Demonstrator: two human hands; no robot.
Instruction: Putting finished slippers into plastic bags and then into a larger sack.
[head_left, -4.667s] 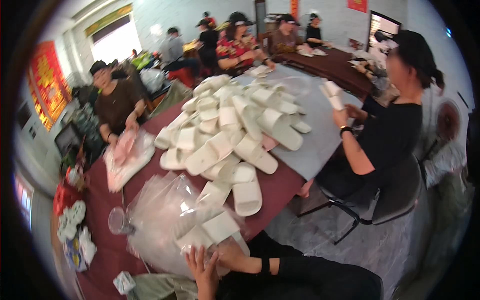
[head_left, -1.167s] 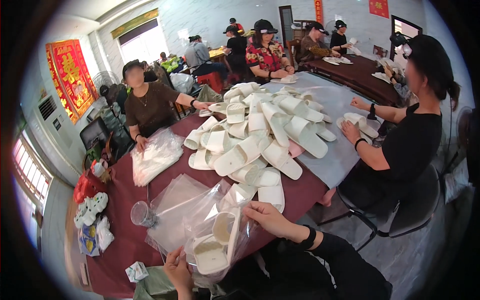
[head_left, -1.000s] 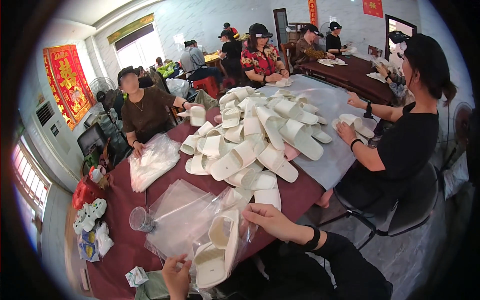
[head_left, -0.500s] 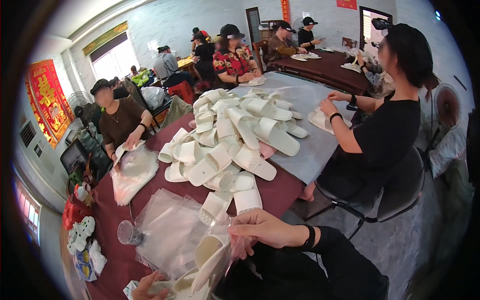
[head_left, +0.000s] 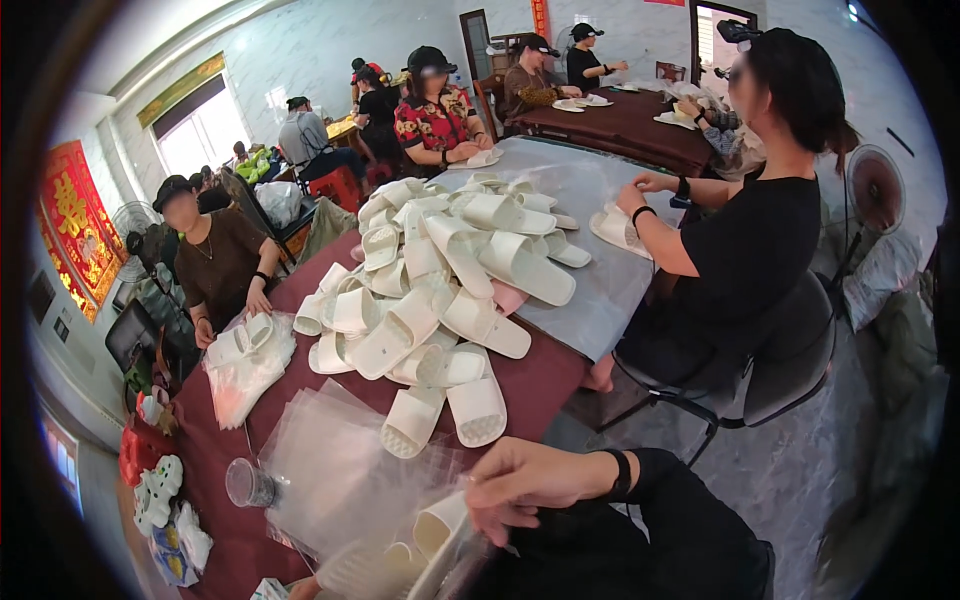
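Note:
My right hand (head_left: 520,487) is at the lower middle, its fingers closed at the edge of a clear plastic bag (head_left: 465,560). A pair of white slide slippers (head_left: 440,524) tilts at the bag, close to those fingers; the lower part is cut off by the frame. Of my left hand (head_left: 304,590) only a sliver shows at the bottom edge beside the slippers, so its grip is hidden. Just beyond lies a stack of flat clear bags (head_left: 340,470) on the dark red tablecloth (head_left: 225,495).
A big heap of white slippers (head_left: 430,260) covers the table's middle. A clear plastic cup (head_left: 250,484) stands left of the bags. Co-workers sit left, across and right, one near a chair (head_left: 770,370). White clogs (head_left: 157,495) and a red bag (head_left: 142,452) lie at the left edge.
My left hand has sunk mostly out of the frame, and the pair of slippers sits lower. My right hand stays near the bag's edge. The left co-worker's slippers now rest on that person's bag stack.

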